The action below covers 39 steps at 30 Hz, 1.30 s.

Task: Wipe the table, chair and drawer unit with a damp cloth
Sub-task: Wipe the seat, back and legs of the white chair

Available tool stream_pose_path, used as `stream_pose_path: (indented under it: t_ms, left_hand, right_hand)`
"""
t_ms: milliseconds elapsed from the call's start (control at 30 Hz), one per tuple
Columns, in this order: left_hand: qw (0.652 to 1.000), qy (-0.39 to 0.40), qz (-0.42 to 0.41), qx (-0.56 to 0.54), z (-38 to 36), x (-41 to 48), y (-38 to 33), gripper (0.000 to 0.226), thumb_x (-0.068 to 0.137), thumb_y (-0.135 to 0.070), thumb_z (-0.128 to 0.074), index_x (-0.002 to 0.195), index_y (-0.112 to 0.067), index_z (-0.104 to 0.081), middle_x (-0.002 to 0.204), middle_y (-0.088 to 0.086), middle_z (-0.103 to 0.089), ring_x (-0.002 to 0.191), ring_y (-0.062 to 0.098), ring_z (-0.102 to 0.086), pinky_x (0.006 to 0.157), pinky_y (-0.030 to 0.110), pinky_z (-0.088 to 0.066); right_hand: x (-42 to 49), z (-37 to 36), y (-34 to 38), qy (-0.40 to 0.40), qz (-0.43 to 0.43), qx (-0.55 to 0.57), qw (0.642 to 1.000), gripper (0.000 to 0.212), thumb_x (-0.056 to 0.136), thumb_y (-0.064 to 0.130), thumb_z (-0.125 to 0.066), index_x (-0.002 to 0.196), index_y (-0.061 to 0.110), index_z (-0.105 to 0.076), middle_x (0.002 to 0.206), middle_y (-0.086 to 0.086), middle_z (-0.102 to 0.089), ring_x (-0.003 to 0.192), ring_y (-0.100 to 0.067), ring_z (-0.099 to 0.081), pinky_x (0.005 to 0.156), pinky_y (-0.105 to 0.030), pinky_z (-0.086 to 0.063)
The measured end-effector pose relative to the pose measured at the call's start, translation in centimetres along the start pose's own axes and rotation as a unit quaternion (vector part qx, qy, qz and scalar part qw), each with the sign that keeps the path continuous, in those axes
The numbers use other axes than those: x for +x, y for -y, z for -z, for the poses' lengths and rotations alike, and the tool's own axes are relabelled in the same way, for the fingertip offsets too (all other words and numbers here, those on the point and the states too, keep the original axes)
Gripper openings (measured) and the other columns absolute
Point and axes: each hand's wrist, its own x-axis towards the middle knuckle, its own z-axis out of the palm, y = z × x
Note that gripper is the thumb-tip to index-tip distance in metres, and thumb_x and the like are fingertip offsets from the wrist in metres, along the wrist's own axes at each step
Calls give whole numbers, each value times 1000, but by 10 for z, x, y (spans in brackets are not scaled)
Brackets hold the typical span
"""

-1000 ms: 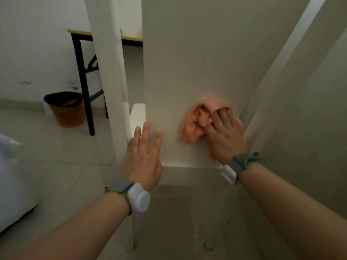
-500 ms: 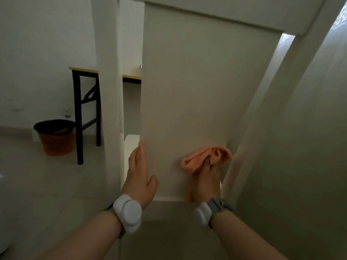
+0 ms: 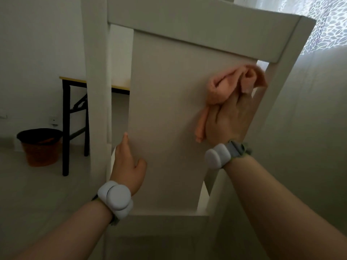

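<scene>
Pale walls and a grey tiled floor frame a dim room, and close in front of the camera stands one white chair, seen from behind. One peach cloth is bunched against the upper right of its back panel, just under the top rail and beside the right upright. The right hand presses it there, fingers curled into the folds so the wad keeps its shape, with a loose tail hanging past the palm; this looks like the middle of a wiping stroke on the backrest. The left hand holds the panel's left edge lower down, thumb laid on the near face, one finger straight along the edge and the rest hidden behind it, probably to steady the chair against the push of the wiping. Two grey-and-white wristbands are worn, one on the left wrist and one on the right. Farther off to the left, against the wall, is one folding table with black legs and a yellow-edged top, perhaps the table the task names, and beside it one orange bin with a dark liner. A patterned curtain lets light in at the upper right. No drawer unit is in view.
</scene>
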Motion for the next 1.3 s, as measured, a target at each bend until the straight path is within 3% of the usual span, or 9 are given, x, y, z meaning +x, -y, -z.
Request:
stream_pose_path:
  t_ms: [167,267,500,700,800,867,1033,1133,1300]
  left_hand:
    - [1000,5,14,-12,7,2,-5,66,85,-4,-52,144,-10,-23,141,9,-34,131,26,-34,109,35,-30]
    - [1000,24,11,-13,12,4,-7,59,84,-5,-51,139,-12,-31,133,6,-42,123,26,-43,104,43,-38]
    - [997,72,12,-36,20,7,-1,58,87,-3,-46,141,-16,-27,135,4,-43,122,22,-46,101,45,-42]
    - [997,32,-73,-5,25,9,2,42,91,1,-40,132,-5,-41,126,4,-50,116,21,-50,91,15,-35]
    - [997,67,-31,-24,27,11,5,42,96,-11,-43,136,-15,-34,128,5,-50,113,18,-51,90,26,-41]
    - [997,73,-29,-18,27,12,9,46,96,-10,-42,140,-18,-30,132,0,-48,114,13,-49,90,24,-41]
    - [995,85,-31,-44,25,8,13,49,96,-10,-39,140,-27,-29,124,-19,-44,105,-5,-45,75,0,-34]
    - [995,76,-38,-56,25,4,8,55,94,-3,-38,144,-23,-25,135,-17,-41,119,-1,-42,91,6,-38]
    - [994,102,-34,-20,17,-15,25,67,95,-3,-36,149,-20,-1,157,-4,-12,143,9,-13,118,27,-14]
  right_hand:
    - [-68,5,-21,218,207,-179,937,76,85,25,-65,145,5,-23,147,-28,-29,134,-52,-19,115,-55,-4]
    - [-50,5,-23,225,303,-163,912,73,86,29,-60,146,13,-22,150,-18,-29,140,-39,-17,118,-47,5]
    - [-3,-40,47,86,215,-97,968,63,91,30,-49,146,10,-27,151,-22,-28,140,-40,-21,116,-46,-6]
    - [-81,-34,37,249,406,-84,875,57,80,17,-61,136,9,-48,145,-17,-41,134,-45,-32,112,-58,-4]
    - [-85,-18,18,307,478,-138,811,68,65,19,-77,130,16,-56,138,-12,-51,129,-40,-43,107,-55,-19]
    - [-68,-19,12,271,438,-136,846,72,64,26,-76,131,17,-54,140,-13,-49,133,-38,-39,113,-48,-15]
    - [-56,-18,11,150,88,-80,982,70,91,39,-39,148,5,-17,153,-26,-18,142,-42,-11,117,-44,1]
    - [-94,-16,11,174,-65,-71,980,75,88,39,-36,146,-2,-13,152,-31,-9,141,-49,-3,117,-51,2]
    - [-186,-8,-16,361,-119,-126,916,80,89,47,-33,146,1,-2,155,-23,2,140,-47,12,114,-58,-10]
